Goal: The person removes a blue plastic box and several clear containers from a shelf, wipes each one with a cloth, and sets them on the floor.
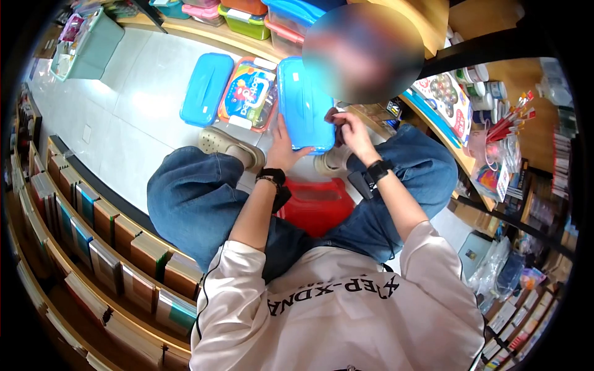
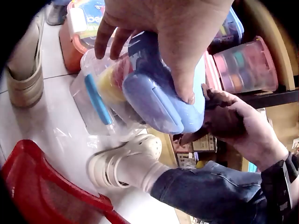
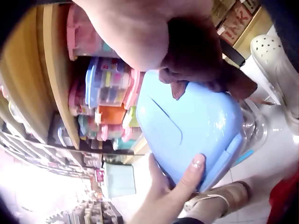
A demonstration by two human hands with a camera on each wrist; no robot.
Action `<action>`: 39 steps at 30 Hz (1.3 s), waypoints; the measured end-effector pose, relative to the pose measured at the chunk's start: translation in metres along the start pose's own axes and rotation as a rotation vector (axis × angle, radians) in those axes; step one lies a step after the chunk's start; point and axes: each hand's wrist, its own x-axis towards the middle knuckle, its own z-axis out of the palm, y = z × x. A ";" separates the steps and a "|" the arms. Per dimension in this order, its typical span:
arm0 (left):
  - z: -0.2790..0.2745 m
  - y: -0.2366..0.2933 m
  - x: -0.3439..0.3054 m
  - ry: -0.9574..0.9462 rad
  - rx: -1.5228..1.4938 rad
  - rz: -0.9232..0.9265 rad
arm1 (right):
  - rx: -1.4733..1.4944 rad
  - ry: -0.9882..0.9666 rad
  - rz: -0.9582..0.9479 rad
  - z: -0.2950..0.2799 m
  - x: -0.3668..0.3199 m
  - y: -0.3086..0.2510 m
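A clear plastic storage box with a blue lid stands tilted in front of me, between my knees. Yellow and red items show through its clear wall, which has a blue latch. My left hand grips the near left edge of the box, thumb on top of the lid. At the opposite edge, my right hand holds a dark brown, cloth-like piece against the lid's side. Part of that piece is hidden behind the fingers.
Left of the box, an orange-rimmed box with a printed label and another blue-lidded box sit on the tiled floor. A red basket is between my legs. Shelves with boxes and books surround me; a pale green bin stands far left.
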 end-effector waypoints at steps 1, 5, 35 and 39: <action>0.000 -0.001 0.000 -0.018 0.000 -0.022 | 0.229 0.055 0.045 -0.007 -0.002 -0.004; 0.004 -0.006 0.004 0.046 0.027 0.096 | 0.987 0.236 0.219 -0.029 -0.016 -0.054; 0.000 -0.002 0.002 0.016 -0.021 0.069 | 0.790 0.174 0.272 -0.020 -0.017 -0.041; 0.001 -0.006 0.002 0.012 -0.012 0.056 | 0.372 0.318 0.257 -0.003 -0.021 0.004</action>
